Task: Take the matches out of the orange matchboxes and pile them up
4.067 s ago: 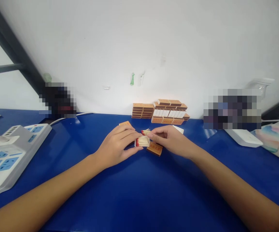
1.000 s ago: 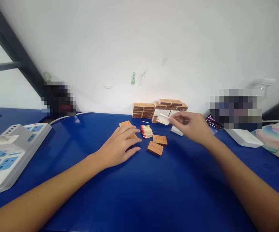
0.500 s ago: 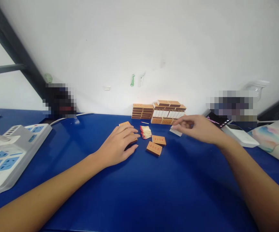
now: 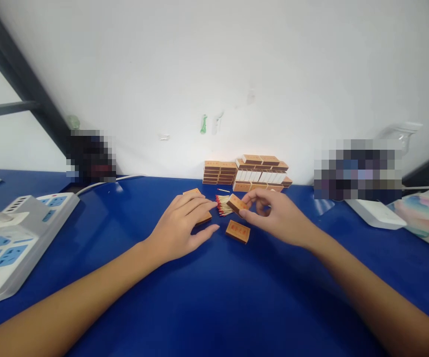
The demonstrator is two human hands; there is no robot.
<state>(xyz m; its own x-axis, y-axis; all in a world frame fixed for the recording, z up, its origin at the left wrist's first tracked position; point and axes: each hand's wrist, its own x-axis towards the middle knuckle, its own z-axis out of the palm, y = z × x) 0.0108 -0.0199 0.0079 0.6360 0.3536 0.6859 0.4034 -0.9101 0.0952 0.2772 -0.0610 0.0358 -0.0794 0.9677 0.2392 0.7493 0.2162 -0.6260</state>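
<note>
My right hand [image 4: 274, 214] pinches a matchbox [image 4: 237, 204] between thumb and fingers, tilted just above the table. Beside and partly behind it lies a small heap of red-tipped matches [image 4: 222, 205], with one single match [image 4: 223, 190] apart at the back. My left hand [image 4: 185, 223] lies with fingers stretched out over matchboxes [image 4: 204, 218], which it mostly hides; whether it presses on them I cannot tell. In front of the heap, between my hands, another matchbox [image 4: 238, 231] lies flat, label up.
Matchboxes are stacked against the wall, a neat stack [image 4: 219, 173] beside a taller one [image 4: 261, 173]. A white power strip [image 4: 32, 248] with a plugged-in adapter stands at left. A white device [image 4: 376, 213] and a pastel-patterned item [image 4: 426, 210] lie at right on the blue table [image 4: 214, 297].
My right hand has come left from the white tray piece near the stack and has picked up the rear loose matchbox. My left hand has barely moved.
</note>
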